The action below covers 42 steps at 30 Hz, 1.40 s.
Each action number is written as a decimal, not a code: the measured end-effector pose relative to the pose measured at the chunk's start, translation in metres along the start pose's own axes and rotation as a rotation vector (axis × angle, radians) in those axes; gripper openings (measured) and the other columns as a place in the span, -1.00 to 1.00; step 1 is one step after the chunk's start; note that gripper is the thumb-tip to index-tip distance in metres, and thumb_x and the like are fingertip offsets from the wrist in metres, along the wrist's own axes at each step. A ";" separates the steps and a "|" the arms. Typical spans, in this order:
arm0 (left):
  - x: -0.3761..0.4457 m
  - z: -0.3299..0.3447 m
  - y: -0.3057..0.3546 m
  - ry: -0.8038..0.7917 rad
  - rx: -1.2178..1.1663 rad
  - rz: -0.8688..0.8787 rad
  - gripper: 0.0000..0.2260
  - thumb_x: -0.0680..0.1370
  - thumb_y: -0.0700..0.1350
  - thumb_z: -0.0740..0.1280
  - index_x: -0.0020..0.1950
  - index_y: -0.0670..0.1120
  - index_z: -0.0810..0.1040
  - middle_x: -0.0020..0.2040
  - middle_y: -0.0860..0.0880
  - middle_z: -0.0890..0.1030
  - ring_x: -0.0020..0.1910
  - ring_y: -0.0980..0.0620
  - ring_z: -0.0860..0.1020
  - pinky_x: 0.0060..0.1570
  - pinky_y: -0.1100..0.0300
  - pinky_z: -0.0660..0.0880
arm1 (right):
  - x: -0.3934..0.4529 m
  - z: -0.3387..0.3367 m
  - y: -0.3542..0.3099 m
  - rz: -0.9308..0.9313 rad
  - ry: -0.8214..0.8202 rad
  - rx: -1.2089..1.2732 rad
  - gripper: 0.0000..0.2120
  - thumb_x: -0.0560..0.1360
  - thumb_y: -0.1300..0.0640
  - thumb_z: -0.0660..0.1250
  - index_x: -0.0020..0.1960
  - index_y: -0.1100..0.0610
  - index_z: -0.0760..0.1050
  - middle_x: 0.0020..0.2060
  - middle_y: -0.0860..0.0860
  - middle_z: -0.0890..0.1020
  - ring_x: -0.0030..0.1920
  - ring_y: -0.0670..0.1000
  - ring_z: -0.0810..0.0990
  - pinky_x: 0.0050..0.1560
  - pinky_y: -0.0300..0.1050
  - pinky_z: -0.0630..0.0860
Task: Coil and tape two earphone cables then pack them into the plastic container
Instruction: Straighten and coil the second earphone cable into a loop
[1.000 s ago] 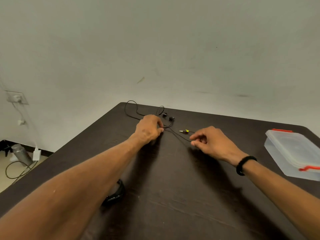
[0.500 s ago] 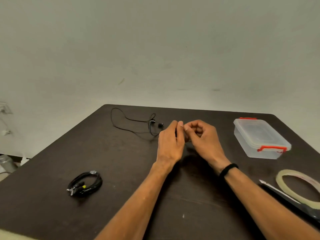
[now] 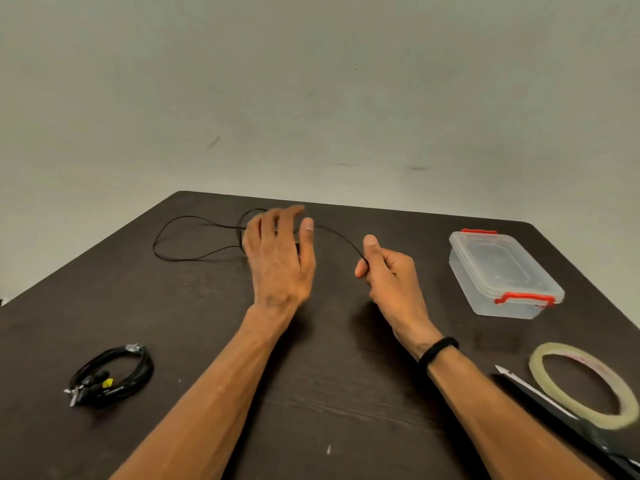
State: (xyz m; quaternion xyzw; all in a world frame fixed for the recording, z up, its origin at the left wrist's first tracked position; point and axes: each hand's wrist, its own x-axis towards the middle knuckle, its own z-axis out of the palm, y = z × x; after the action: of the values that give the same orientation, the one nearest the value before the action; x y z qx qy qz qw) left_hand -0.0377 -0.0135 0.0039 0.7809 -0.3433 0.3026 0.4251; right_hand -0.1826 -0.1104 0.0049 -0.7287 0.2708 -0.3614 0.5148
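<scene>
Dark matt wood-grain table [image 3: 346, 393], clear glossy plastic container [image 3: 502, 275], translucent tape roll [image 3: 623, 400]

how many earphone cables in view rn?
2. One coiled cable lies near the table's left front. One loose cable sprawls at the far side, its end pinched in the right hand.

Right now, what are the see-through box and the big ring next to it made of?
The box looks like clear, slightly cloudy plastic: the table shows through its walls, and its red clips look like plastic too. The ring seems to be a roll of clear sticky tape, yellowish and see-through; what its core is made of, I cannot tell.
</scene>
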 end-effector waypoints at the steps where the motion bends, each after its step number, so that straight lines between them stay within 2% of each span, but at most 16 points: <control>1: -0.001 0.001 0.003 -0.037 0.031 0.085 -0.67 0.73 0.08 0.11 0.31 -0.02 0.57 0.25 -0.05 0.56 0.30 -0.09 0.44 0.32 -0.08 0.36 | 0.000 0.000 -0.001 0.022 -0.018 0.024 -0.43 0.68 -0.25 0.16 -0.31 0.10 0.56 -0.48 -0.08 0.34 -0.43 -0.07 0.31 -0.31 -0.09 0.29; 3: -0.006 0.000 0.015 -0.159 0.017 0.273 -0.65 0.74 0.07 0.06 0.26 0.00 0.60 0.25 -0.02 0.57 0.34 -0.04 0.46 0.46 -0.15 0.24 | -0.001 -0.001 -0.003 0.036 -0.080 0.101 -0.54 0.64 -0.12 0.17 -0.33 0.07 0.55 -0.46 -0.14 0.37 -0.39 -0.11 0.30 -0.33 -0.10 0.22; 5: -0.013 0.002 0.026 -0.333 -0.017 0.350 -0.59 0.75 0.08 0.00 0.00 0.01 0.60 -0.04 0.06 0.64 0.07 0.03 0.60 0.40 -0.10 0.34 | -0.003 -0.001 -0.005 0.012 -0.143 0.112 -0.64 0.63 0.00 0.17 -0.31 0.03 0.46 -0.42 -0.12 0.36 -0.36 -0.08 0.27 -0.31 0.00 0.19; 7: -0.017 0.002 0.028 -0.463 -0.076 0.278 -0.54 0.74 0.16 -0.01 -0.18 0.00 0.50 -0.33 0.07 0.57 -0.31 0.02 0.58 0.00 -0.02 0.54 | -0.005 -0.001 -0.003 -0.012 -0.173 0.052 -0.66 0.68 0.06 0.15 -0.27 0.01 0.39 -0.39 -0.13 0.38 -0.33 -0.10 0.30 -0.28 -0.02 0.25; 9: -0.015 0.001 0.026 -0.472 -0.174 0.183 -0.49 0.72 0.22 0.08 -0.29 -0.04 0.47 -0.47 0.03 0.49 -0.47 0.02 0.47 -0.29 0.03 0.51 | -0.007 0.001 -0.003 -0.009 -0.174 0.010 -0.62 0.72 0.02 0.12 -0.29 -0.03 0.36 -0.40 -0.19 0.41 -0.34 -0.16 0.35 -0.26 -0.08 0.32; 11: -0.009 -0.007 0.028 -0.480 -0.258 0.099 -0.44 0.68 0.25 0.19 -0.34 -0.14 0.45 -0.50 -0.02 0.48 -0.50 -0.02 0.49 -0.35 0.00 0.51 | -0.008 0.001 -0.003 -0.009 -0.146 -0.041 -0.58 0.73 0.02 0.10 -0.31 -0.04 0.38 -0.41 -0.22 0.47 -0.37 -0.18 0.41 -0.28 -0.19 0.35; 13: 0.002 -0.018 0.031 -0.536 -0.446 -0.064 -0.42 0.66 0.22 0.27 -0.35 -0.20 0.35 -0.49 -0.07 0.42 -0.52 -0.03 0.54 -0.35 -0.03 0.54 | -0.010 -0.001 -0.002 -0.040 -0.063 -0.101 -0.63 0.69 0.09 0.11 -0.29 -0.01 0.39 -0.41 -0.17 0.45 -0.37 -0.16 0.38 -0.29 -0.10 0.34; 16: 0.020 -0.033 0.019 -0.592 -0.629 -0.181 -0.44 0.66 0.21 0.26 -0.31 -0.21 0.30 -0.42 -0.04 0.31 -0.49 0.02 0.38 -0.35 0.01 0.44 | -0.009 -0.006 0.000 -0.007 0.117 -0.128 -0.72 0.62 0.18 0.14 -0.25 0.06 0.42 -0.39 -0.13 0.47 -0.32 -0.03 0.42 -0.23 -0.01 0.37; 19: 0.019 -0.036 0.010 -0.527 -0.333 0.006 -0.48 0.68 0.22 0.20 -0.31 -0.12 0.29 -0.45 0.07 0.31 -0.44 0.09 0.29 -0.33 0.12 0.28 | -0.015 -0.001 0.001 -0.188 0.182 -0.457 -0.85 0.61 0.12 0.25 0.09 0.06 0.59 -0.01 -0.02 0.63 0.07 0.08 0.55 0.04 0.05 0.49; 21: 0.012 -0.035 0.015 -0.480 -0.204 0.139 -0.53 0.71 0.18 0.18 -0.33 -0.04 0.29 -0.47 0.06 0.34 -0.46 0.06 0.34 -0.36 0.22 0.24 | -0.022 0.008 0.001 -0.343 0.187 -0.711 -0.61 0.61 -0.01 0.32 0.41 0.04 0.52 0.25 0.05 0.51 0.26 0.11 0.44 0.15 0.08 0.47; 24: 0.010 -0.034 0.022 -0.454 -0.195 0.280 -0.59 0.73 0.11 0.17 -0.30 0.04 0.30 -0.48 0.07 0.38 -0.48 0.04 0.40 -0.39 0.32 0.23 | -0.030 0.017 -0.008 -0.435 0.284 -0.787 -0.43 0.59 -0.09 0.39 0.53 0.09 0.43 0.18 0.11 0.47 0.11 0.08 0.44 -0.02 0.01 0.49; 29: 0.011 -0.037 0.021 -0.400 -0.044 0.386 -0.61 0.72 0.16 0.17 -0.28 0.09 0.26 -0.51 0.09 0.34 -0.55 0.08 0.35 -0.42 0.17 0.28 | -0.036 0.021 -0.011 -0.367 0.284 -0.648 -0.36 0.63 -0.09 0.34 0.63 0.07 0.25 0.08 0.03 0.48 -0.10 0.02 0.59 -0.29 -0.08 0.52; 33: 0.003 -0.033 0.025 -0.390 -0.008 0.416 -0.64 0.72 0.15 0.13 -0.24 0.08 0.29 -0.47 0.10 0.39 -0.54 0.10 0.34 -0.42 0.15 0.30 | -0.035 0.021 -0.009 -0.409 0.326 -0.719 -0.41 0.57 0.01 0.42 0.57 0.02 0.40 0.12 0.08 0.44 -0.01 0.03 0.52 -0.35 -0.07 0.48; 36: -0.001 -0.032 0.027 -0.371 -0.037 0.393 -0.66 0.72 0.14 0.10 -0.23 0.07 0.29 -0.45 0.08 0.41 -0.50 0.03 0.40 -0.44 0.09 0.37 | -0.031 0.021 -0.005 -0.472 0.373 -0.739 -0.61 0.56 0.11 0.47 0.38 0.02 0.60 0.26 0.15 0.46 0.17 0.13 0.46 -0.06 0.06 0.58; 39: -0.002 -0.030 0.028 -0.352 -0.103 0.345 -0.67 0.72 0.12 0.10 -0.20 0.04 0.31 -0.46 0.07 0.42 -0.50 0.02 0.41 -0.43 0.07 0.40 | -0.026 0.019 -0.003 -0.487 0.388 -0.681 -0.81 0.61 0.08 0.44 0.20 -0.05 0.69 0.29 0.09 0.49 0.18 0.10 0.42 0.03 0.02 0.45; 42: -0.001 -0.028 0.021 -0.325 -0.085 0.302 -0.66 0.72 0.13 0.12 -0.20 0.03 0.30 -0.49 0.06 0.37 -0.51 0.03 0.34 -0.42 0.07 0.36 | -0.022 0.015 0.003 -0.383 0.411 -0.484 -0.84 0.63 0.05 0.41 0.15 -0.04 0.73 0.19 0.05 0.46 0.14 0.05 0.38 0.11 0.02 0.47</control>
State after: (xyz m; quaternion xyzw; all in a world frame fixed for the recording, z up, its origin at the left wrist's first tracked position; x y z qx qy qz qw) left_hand -0.0598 0.0031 0.0254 0.7405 -0.5329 0.2183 0.3466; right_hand -0.1835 -0.0856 -0.0068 -0.7791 0.3047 -0.5156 0.1853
